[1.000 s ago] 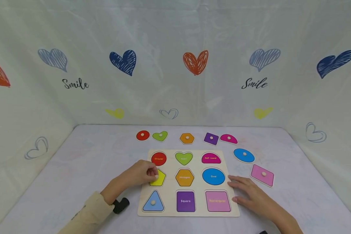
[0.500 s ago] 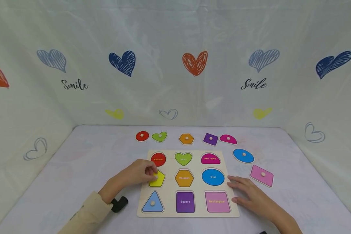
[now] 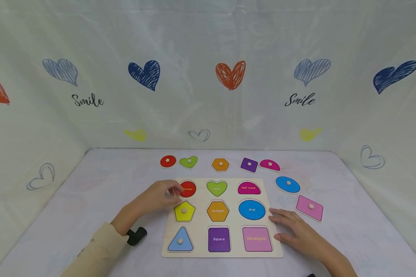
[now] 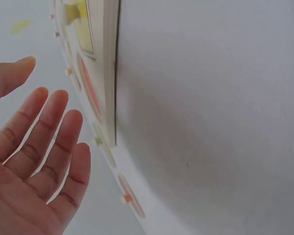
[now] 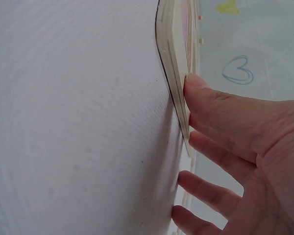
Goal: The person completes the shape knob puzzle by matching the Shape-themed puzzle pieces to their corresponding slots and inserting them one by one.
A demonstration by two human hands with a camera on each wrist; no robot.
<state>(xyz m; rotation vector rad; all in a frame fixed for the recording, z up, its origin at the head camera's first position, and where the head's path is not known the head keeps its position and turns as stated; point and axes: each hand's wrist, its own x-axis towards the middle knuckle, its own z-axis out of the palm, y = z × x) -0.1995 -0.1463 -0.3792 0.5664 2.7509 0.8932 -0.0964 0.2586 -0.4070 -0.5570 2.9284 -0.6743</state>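
**Hands at the shape board, yellow pentagon seated**

Head view. Landmark: the puzzle board [image 3: 225, 217], flat on the table [image 3: 90, 192]. The left hand [image 3: 159, 196] lies over the board's left edge, just above the yellow pentagon [image 3: 184, 211], which sits in its recess in the left column, middle row, peg showing. Fingertips are close to the red circular recess [image 3: 188, 189]; I cannot tell whether they touch it. The pentagon is apart from the fingers, just below them. The blue triangle [image 3: 180, 240] is seated in the bottom-left recess. The right hand [image 3: 294, 231] rests flat at the board's right edge, fingers spread; my reading is that it steadies the board against sliding. Loose pieces beyond the board's far edge: red circle [image 3: 168, 161], green heart [image 3: 188, 162], orange hexagon [image 3: 220, 164], purple square [image 3: 249, 164], pink half round [image 3: 269, 165]. Off the right side: blue oval [image 3: 288, 184], pink rectangle [image 3: 309, 207].

Left wrist view. Left hand [image 4: 34, 161] wide and relaxed, palm showing, holding nothing; the board's edge [image 4: 110, 73] is near but apart.

Right wrist view. Right hand [image 5: 240, 147] with straight fingers, one fingertip pressing the board's edge [image 5: 174, 73]; nothing gripped.
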